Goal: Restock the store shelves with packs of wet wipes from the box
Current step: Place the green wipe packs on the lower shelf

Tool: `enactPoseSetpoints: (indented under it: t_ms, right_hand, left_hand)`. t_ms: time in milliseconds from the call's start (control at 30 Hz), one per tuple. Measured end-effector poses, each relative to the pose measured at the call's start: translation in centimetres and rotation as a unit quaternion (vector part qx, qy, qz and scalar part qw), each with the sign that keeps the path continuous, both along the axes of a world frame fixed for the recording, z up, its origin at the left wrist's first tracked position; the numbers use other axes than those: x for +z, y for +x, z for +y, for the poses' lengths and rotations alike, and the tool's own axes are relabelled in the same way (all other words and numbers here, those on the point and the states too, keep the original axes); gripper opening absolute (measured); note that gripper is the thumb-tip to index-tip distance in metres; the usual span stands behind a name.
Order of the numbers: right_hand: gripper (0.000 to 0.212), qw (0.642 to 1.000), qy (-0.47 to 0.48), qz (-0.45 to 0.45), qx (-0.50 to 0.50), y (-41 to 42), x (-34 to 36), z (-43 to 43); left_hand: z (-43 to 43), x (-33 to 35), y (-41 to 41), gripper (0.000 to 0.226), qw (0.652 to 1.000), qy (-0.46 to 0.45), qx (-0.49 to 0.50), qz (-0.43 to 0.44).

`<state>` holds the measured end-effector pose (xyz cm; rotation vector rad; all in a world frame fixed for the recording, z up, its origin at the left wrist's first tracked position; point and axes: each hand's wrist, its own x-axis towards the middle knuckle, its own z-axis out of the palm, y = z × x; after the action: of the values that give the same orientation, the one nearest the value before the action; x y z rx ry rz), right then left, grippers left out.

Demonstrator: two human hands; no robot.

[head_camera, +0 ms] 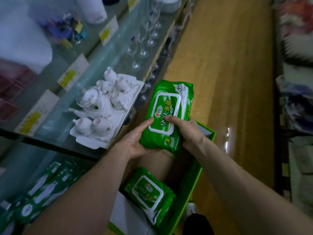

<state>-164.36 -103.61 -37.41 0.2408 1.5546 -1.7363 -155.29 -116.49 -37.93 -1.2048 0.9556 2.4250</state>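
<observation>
Box (189, 182) cut by bottom edge; glasses (149, 36) blurred.

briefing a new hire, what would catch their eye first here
A green plastic pack of wet wipes sits centre frame, held by the left hand and right hand. Below it a second green pack lies in the green-edged cardboard box. Left, a white porcelain tea set stands on the glass shelf.

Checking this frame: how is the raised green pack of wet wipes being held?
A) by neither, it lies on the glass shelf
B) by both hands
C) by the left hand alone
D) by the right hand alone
B: the left hand and the right hand each grip the wet wipes pack, thumbs on its top face, above the box.
</observation>
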Motion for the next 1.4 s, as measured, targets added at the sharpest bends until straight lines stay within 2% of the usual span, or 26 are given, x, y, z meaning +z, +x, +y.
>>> enactPoseSetpoints:
  t_ms: [133, 200, 267, 367, 467, 600, 733, 833, 933, 1033, 1100, 1200, 1267, 1333, 1400]
  right_hand:
    - [0.045, 0.994, -0.077, 0.012, -0.079, -1.2, 4.9, 2.2]
    - [0.040, 0.987, -0.109, 0.020, -0.116, -1.8, 7.5, 3.8]
    - [0.039, 0.982, -0.132, 0.031, -0.133, -2.3, 10.0, 5.7]
    - [0.040, 0.977, -0.144, 0.053, -0.150, -3.2, 13.2, 9.1]
    - [0.043, 0.973, -0.133, 0.085, -0.170, -3.6, 16.8, 13.3]
    - [0.045, 0.948, -0.136, 0.117, -0.264, -3.9, 22.2, 20.9]
    - [0.019, 0.933, -0.113, 0.169, -0.298, -3.2, 26.9, 30.5]
    - [0.014, 0.931, -0.046, 0.184, -0.312, -1.4, 28.9, 38.2]
    - [0.006, 0.927, -0.011, 0.201, -0.317, 1.1, 30.9, 45.1]
    - [0.010, 0.914, 0.031, 0.225, -0.335, 4.7, 32.7, 52.0]
    - [0.013, 0.902, 0.040, 0.233, -0.361, 7.0, 33.9, 56.0]
    - [0.007, 0.881, 0.050, 0.234, -0.409, 10.3, 35.3, 61.3]
    - [0.026, 0.870, 0.069, 0.254, -0.417, 12.5, 35.7, 64.3]
    - [0.040, 0.854, 0.116, 0.275, -0.426, 14.7, 35.9, 67.1]
    - [0.042, 0.833, 0.162, 0.277, -0.450, 17.0, 36.3, 69.6]
  left_hand:
    - [1.5, 4.0, -1.8, 0.052, 0.996, -0.004, 0.017, 0.089]
    - [2.9, 5.8, -2.9, 0.077, 0.990, 0.024, 0.039, 0.130]
    - [4.9, 8.0, -4.3, 0.101, 0.985, 0.044, 0.012, 0.165]
    - [8.4, 12.2, -6.3, 0.103, 0.977, 0.025, -0.072, 0.198]
    - [11.3, 16.0, -8.0, 0.105, 0.969, -0.033, -0.116, 0.217]
    - [15.7, 20.7, -9.2, 0.104, 0.949, -0.092, -0.179, 0.244]
    - [21.6, 24.7, -9.6, 0.103, 0.914, -0.137, -0.268, 0.272]
    - [27.6, 27.6, -9.8, 0.109, 0.888, -0.145, -0.311, 0.307]
    - [33.7, 30.0, -9.9, 0.100, 0.883, -0.108, -0.312, 0.334]
    - [40.8, 32.2, -9.8, 0.068, 0.872, -0.109, -0.329, 0.345]
    - [45.5, 33.9, -9.4, 0.053, 0.851, -0.120, -0.362, 0.361]
    - [52.2, 36.2, -8.4, 0.051, 0.822, -0.140, -0.414, 0.364]
    - [56.3, 37.4, -7.6, 0.059, 0.807, -0.150, -0.432, 0.374]
    - [60.2, 38.4, -6.7, 0.049, 0.786, -0.159, -0.447, 0.397]
    - [63.6, 39.2, -6.0, 0.039, 0.763, -0.178, -0.465, 0.412]
